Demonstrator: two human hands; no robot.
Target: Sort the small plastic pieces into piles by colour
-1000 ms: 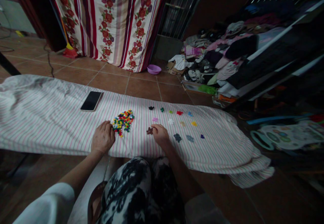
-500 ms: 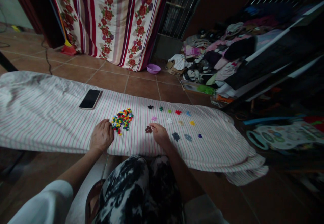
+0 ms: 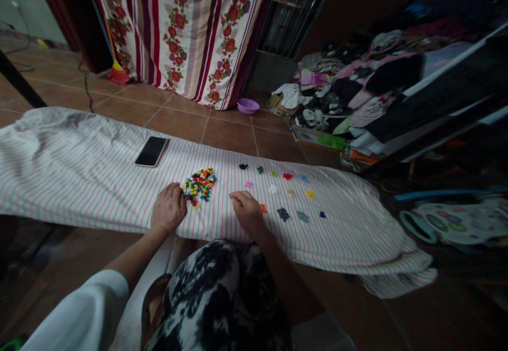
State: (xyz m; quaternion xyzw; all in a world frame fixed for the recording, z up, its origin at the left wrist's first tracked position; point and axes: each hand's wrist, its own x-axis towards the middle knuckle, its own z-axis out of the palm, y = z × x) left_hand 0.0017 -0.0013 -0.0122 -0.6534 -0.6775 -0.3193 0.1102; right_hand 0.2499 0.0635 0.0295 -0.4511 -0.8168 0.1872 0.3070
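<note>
My left hand (image 3: pixel 169 208) rests knuckles-up on the striped cloth (image 3: pixel 79 171), fingers curled down, its fingertips touching the near-left edge of the heap of coloured pieces (image 3: pixel 200 184). Whether a piece is pinched under those fingers I cannot tell. The heap sits at one o'clock from that hand: red, yellow, green and blue bits packed tight together.

My right hand (image 3: pixel 246 209) lies just to the right, also knuckles-up and loosely curled, fingertips pointing to ten o'clock and pressed to the cloth. An orange piece (image 3: pixel 263 208) peeks out at its three o'clock side, touching the hand. Whether the hand covers anything more, I cannot tell.

Beyond the right hand, small sorted clusters are laid out apart from each other. At twelve o'clock, a pink cluster (image 3: pixel 248 184) is just beyond my fingertips. At three o'clock, a dark grey-blue cluster (image 3: pixel 283 214), then a paler grey one (image 3: pixel 302 216), then a small purple one (image 3: pixel 322 214). In the far row: a black cluster (image 3: pixel 243 166), a green one (image 3: pixel 260 169), a red one (image 3: pixel 287 176), a yellow one (image 3: pixel 309 194).

At eleven o'clock from my left hand, well apart, a phone (image 3: pixel 151 151) lies face-up on the cloth. A purple bowl (image 3: pixel 248 106) stands on the tiled floor near the flowered curtain (image 3: pixel 186 28).
</note>
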